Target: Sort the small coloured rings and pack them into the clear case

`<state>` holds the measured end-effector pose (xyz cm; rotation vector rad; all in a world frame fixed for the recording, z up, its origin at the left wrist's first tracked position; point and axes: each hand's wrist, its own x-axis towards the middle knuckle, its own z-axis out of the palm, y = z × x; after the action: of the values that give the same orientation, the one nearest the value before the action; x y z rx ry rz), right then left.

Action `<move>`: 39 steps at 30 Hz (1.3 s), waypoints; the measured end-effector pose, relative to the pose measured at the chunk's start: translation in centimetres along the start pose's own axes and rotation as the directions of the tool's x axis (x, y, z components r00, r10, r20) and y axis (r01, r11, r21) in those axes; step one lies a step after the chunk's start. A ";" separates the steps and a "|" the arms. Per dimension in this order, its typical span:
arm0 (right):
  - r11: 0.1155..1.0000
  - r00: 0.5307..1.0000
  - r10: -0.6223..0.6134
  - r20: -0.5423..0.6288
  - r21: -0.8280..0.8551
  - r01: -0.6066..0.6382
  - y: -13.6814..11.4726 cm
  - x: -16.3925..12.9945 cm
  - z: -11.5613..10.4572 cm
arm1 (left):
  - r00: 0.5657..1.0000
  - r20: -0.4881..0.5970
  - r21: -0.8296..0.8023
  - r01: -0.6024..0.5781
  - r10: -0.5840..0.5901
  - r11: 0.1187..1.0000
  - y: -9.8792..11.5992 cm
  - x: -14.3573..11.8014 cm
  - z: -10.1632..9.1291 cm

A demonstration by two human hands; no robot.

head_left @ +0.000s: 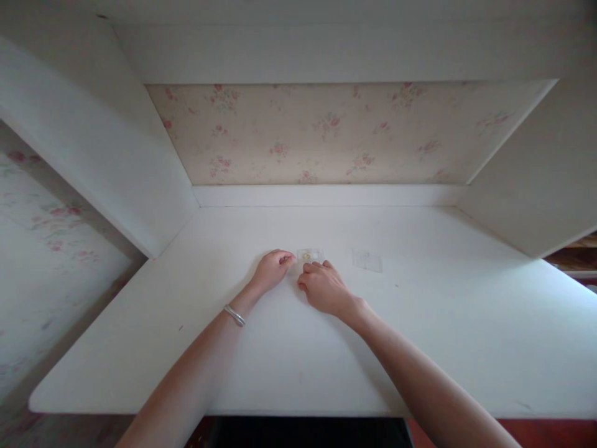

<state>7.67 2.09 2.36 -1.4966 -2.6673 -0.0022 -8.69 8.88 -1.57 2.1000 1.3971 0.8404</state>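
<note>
- The left hand bends its thumb and fingertips in toward each other just beside the packet's 9 o'clock edge; I cannot tell whether this grip pinches a sliver of film or only meets itself.
- The right hand curls palm-down at the packet's 5 o'clock side, its fingers over the near edge; its grip is hidden underneath, so I cannot tell whether it pinches or just presses.
- The packet, clear and flat, lies on the bench between the two sets of fingertips, with a small gold piece showing toward its 9 o'clock end.
- Handling, as I judge it: very light, thin and soft, likely slick, and apt to slide or crumple rather than break. A fingertip pinch at the 9 o'clock and 3 o'clock edges should suit, clear of the gold piece, which looks small and easy to lose.
- The second packet, also clear and flat, lies untouched at the first one's 3 o'clock; it looks just as flimsy, and a corner seems the best place to lift.
- A silver bracelet circles the left wrist, at 8 o'clock from the packet.
- The white bench spreads beneath everything, with flowered wallpaper beyond at 12 o'clock.
</note>
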 end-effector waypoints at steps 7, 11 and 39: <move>0.993 1.000 -0.001 0.029 -0.114 0.005 -0.9 0.0 0.3 | 0.998 -0.034 0.022 0.051 -0.050 0.998 0.5 -0.5 0.5; 0.998 1.000 -0.012 -0.003 -0.062 0.012 -0.1 0.0 -0.5 | 0.995 -0.049 -0.044 0.081 -0.083 0.996 0.3 -0.3 0.3; 0.918 0.862 0.342 -0.374 0.327 -0.222 7.2 2.7 0.5 | 0.985 0.058 0.040 -0.167 0.165 0.985 2.7 -2.3 -0.3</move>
<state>12.36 8.20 1.73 -1.5686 -1.9973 0.0518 -7.82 5.82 -0.08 2.2805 1.2363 0.8163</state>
